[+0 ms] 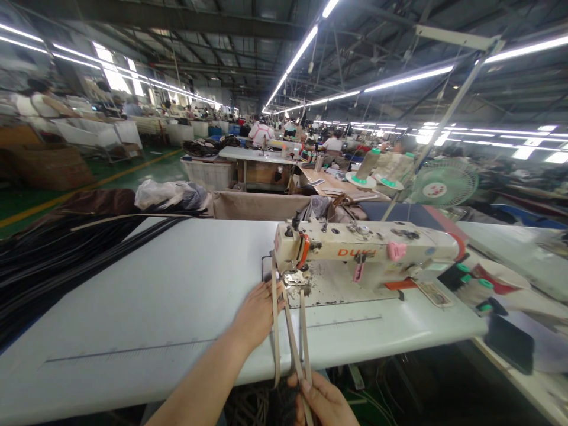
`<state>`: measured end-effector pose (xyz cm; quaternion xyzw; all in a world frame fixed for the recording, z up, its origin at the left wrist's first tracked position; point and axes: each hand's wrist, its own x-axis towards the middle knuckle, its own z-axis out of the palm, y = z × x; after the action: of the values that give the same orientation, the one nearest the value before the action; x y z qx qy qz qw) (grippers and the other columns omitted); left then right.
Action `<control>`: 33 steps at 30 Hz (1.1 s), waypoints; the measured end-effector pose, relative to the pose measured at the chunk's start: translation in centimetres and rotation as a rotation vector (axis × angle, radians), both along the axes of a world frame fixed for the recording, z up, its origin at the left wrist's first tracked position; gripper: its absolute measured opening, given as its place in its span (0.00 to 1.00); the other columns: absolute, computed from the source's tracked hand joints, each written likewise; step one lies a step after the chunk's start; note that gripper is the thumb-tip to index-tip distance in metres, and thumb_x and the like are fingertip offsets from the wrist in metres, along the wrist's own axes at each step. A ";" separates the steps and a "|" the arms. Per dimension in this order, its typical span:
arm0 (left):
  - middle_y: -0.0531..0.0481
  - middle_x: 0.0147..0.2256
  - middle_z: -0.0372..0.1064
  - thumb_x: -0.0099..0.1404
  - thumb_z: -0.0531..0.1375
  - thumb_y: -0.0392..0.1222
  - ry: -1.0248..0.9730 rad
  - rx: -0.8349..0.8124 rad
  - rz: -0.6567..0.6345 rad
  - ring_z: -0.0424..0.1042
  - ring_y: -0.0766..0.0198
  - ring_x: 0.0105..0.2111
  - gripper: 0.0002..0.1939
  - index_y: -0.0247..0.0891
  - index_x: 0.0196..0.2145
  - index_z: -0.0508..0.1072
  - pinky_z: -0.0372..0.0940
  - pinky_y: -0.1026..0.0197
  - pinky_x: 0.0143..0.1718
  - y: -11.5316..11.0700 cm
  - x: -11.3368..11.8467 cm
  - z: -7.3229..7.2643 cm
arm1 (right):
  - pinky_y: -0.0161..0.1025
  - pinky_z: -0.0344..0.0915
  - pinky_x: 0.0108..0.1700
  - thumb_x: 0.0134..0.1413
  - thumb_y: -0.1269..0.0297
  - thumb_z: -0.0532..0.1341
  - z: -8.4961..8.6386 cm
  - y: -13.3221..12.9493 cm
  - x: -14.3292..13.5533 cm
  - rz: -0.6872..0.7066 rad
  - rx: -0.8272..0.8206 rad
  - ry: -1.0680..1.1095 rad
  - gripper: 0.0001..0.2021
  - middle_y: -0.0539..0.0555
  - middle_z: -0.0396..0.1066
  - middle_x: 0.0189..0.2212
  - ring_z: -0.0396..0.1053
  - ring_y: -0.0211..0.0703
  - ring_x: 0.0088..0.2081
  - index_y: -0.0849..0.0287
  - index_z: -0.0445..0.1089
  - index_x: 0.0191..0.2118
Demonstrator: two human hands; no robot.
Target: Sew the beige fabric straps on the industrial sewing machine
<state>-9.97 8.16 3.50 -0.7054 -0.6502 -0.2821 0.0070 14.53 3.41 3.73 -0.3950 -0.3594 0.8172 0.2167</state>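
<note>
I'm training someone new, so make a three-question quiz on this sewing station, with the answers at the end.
1. What colour is the large lettering on the sewing machine? A) blue B) orange C) black
2. True or false: the left hand is nearer the machine than the right hand.
3. Fill in: the right hand holds narrow, pale ____.

Key: 1. B, orange. 2. True. 3. Strips.

We saw the right hand (326, 402) cut off by the bottom edge, and the strap (291, 331) too, below its grip. Left of that grip, the ruler marks (133, 349) were too small to read; far beyond, we found workers (261, 131) blurred.
</note>
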 end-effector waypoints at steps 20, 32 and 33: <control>0.42 0.63 0.70 0.80 0.51 0.47 0.015 -0.006 -0.010 0.68 0.52 0.64 0.20 0.40 0.64 0.69 0.62 0.43 0.67 0.1 -0.1 -0.2 | 0.31 0.60 0.23 0.43 0.37 0.74 -0.4 0.2 -0.1 0.037 0.039 -0.008 0.29 0.46 0.71 0.17 0.70 0.35 0.18 0.59 0.77 0.39; 0.41 0.64 0.69 0.80 0.52 0.48 0.008 0.024 0.007 0.69 0.51 0.64 0.22 0.40 0.65 0.68 0.62 0.44 0.67 0.0 0.0 0.0 | 0.30 0.61 0.22 0.47 0.43 0.74 -0.9 0.0 0.2 -0.004 -0.027 0.047 0.25 0.44 0.69 0.16 0.69 0.34 0.17 0.59 0.78 0.41; 0.40 0.63 0.70 0.80 0.52 0.48 0.010 0.021 0.010 0.69 0.51 0.64 0.21 0.39 0.64 0.68 0.62 0.44 0.67 0.0 0.1 0.0 | 0.30 0.60 0.22 0.47 0.43 0.75 -0.9 0.0 0.1 -0.013 -0.030 0.051 0.25 0.44 0.69 0.16 0.68 0.33 0.17 0.60 0.78 0.41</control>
<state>-9.90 8.12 3.51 -0.7036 -0.6505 -0.2854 0.0193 14.65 3.44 2.81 -0.3798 -0.3389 0.8307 0.2253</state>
